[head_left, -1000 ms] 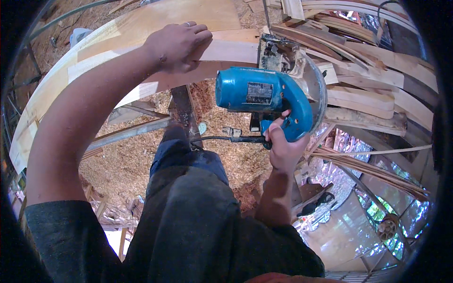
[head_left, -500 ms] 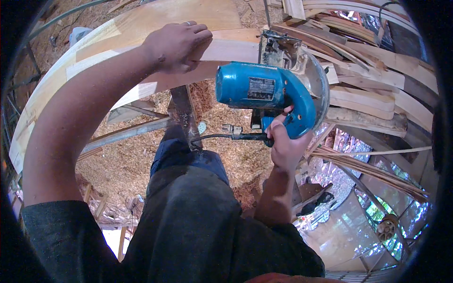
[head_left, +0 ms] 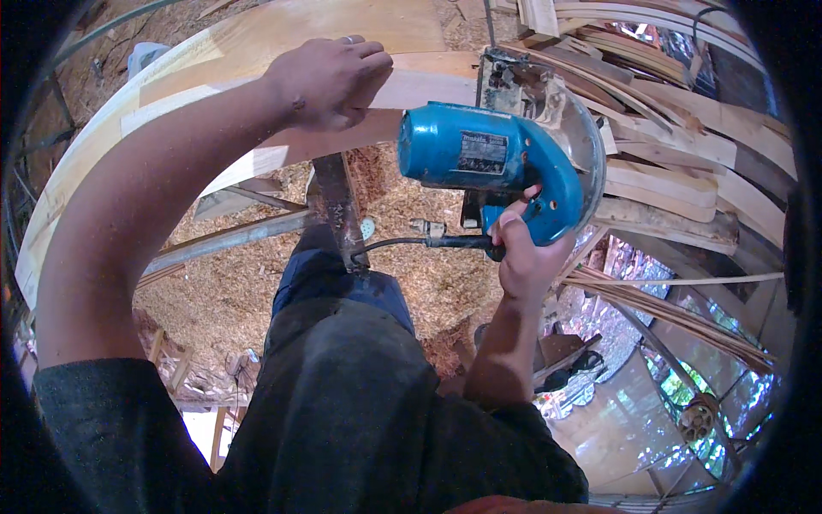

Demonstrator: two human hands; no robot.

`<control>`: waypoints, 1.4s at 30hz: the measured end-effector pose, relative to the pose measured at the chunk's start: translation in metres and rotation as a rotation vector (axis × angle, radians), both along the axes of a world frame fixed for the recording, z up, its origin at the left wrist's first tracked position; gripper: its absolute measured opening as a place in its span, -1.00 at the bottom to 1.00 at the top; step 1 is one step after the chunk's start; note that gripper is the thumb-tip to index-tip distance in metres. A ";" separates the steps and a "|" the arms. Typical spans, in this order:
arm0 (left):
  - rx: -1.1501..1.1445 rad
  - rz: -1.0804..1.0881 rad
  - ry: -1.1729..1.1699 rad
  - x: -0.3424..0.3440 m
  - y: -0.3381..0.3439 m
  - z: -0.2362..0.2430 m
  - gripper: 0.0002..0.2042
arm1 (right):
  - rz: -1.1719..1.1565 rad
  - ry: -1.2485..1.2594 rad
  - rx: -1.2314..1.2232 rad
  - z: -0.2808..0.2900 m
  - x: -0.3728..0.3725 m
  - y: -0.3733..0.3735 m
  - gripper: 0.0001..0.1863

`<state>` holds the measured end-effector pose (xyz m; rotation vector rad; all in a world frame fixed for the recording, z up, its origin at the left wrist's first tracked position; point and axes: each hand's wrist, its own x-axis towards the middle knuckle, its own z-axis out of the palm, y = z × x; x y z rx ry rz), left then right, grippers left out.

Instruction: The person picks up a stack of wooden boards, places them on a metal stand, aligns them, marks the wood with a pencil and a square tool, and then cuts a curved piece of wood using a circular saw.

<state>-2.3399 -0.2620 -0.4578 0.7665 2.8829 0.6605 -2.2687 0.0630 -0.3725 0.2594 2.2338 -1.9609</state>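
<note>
My right hand (head_left: 531, 253) is wrapped around the rear handle of a blue circular saw (head_left: 467, 147), one finger up at the handle's inner side. The saw's metal base (head_left: 501, 81) meets the right end of a long curved wooden piece (head_left: 428, 81); its blade is hidden under the guard. On that piece, left of the saw, my left hand (head_left: 330, 86) rests with fingers curled and closed over the wood. A black power cord (head_left: 390, 246) runs left from the handle towards my leg.
Stacked curved planks (head_left: 668, 184) lie to the right of the saw. Thin wooden strips (head_left: 685, 313) stick out below them. A metal bar (head_left: 231, 240) crosses on the left, under the curved wood. Sawdust and shavings (head_left: 231, 300) cover the ground around my legs.
The saw, both my hands and the end of the curved wood appear slightly further right. My grip on the saw and the wood looks the same.
</note>
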 end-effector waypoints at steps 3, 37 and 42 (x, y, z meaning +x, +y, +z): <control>0.003 0.006 0.009 0.000 -0.001 0.000 -0.56 | 0.021 0.024 -0.003 0.002 -0.004 -0.002 -0.64; -0.121 0.060 -0.133 -0.012 0.005 0.018 -0.44 | 0.044 0.249 0.366 -0.001 -0.038 -0.005 -0.64; -0.188 -0.003 -0.171 -0.013 0.007 0.017 -0.46 | -0.045 0.006 0.395 0.017 0.090 0.040 -0.37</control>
